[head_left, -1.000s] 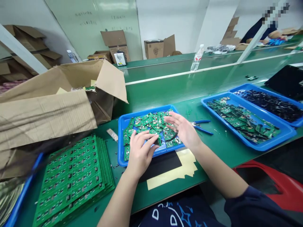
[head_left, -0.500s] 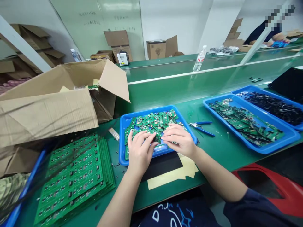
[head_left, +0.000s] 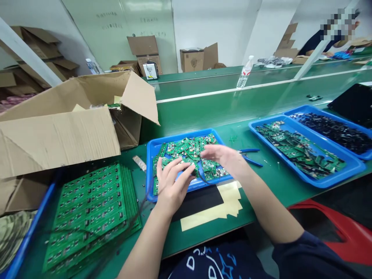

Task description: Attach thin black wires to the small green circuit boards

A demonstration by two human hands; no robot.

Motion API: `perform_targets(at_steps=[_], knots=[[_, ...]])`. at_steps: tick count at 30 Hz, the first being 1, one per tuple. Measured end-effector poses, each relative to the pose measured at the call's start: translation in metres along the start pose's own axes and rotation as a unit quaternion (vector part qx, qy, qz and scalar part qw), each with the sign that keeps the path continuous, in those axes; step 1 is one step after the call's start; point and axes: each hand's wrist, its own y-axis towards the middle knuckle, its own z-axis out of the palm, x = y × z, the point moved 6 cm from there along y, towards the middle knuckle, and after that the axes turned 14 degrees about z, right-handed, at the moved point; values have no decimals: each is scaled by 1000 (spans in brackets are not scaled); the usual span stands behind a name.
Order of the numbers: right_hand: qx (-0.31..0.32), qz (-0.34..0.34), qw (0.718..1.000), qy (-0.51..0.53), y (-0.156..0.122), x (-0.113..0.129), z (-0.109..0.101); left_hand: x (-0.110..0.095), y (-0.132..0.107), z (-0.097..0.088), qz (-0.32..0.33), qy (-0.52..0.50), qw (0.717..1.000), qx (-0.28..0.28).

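Look to lower centre for the left hand [head_left: 171, 188]: splayed, palm down, fingertips [head_left: 186, 168] touching the small circuit boards [head_left: 188, 149] at the near left of the blue tray [head_left: 151, 149], with nothing visibly pinched. Find the right hand [head_left: 225, 158] just right of it, over the same heap and smeared by motion blur; cannot tell whether closed on a board or loose.

Place the boards themselves at mid-frame, heaped inside that tray, overlapping and partly tilted against each other.

Judging from this view: rest the left fingertips lightly, pinning the heap rather than pressing down on components. Lift single boards by their edges, clear of their neighbours, without raking across the pile. Hold both wrists inside the rim, away from the blue-handled cutters [head_left: 250, 155] just beside the tray's right edge.

As for direction, expect no common heading. See short rectangles facing every way, some long sides running from lower left to upper right, others crosswise. Read the tray's own long axis as left to right across the frame, rising slightly toward the right. Contrast the stacked panels [head_left: 93, 209] at lower left, all squared together in one neat pile.
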Motion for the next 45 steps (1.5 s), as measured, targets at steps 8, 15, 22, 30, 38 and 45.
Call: perform_targets(at_steps=[8,15,22,30,38,45], knots=[[72,183,967,159,1,-34,46,2,-4,6,-18,33,999,18],[85,297,882,356,0,-49,59,8,-8,8,-70,-3,998,-1],[35,244,921,302,2,-49,54,7,-12,12,-85,-49,995,-17],[-55,66,992,94,0,-23,38,13,-15,32,-256,-245,933,67],[-60,-79,995,-17,-1,-1,16,29,-26,22,-430,-281,858,12],[-95,-206,952,-208,-13,7,48,15,-19,33,-399,-334,852,59]])
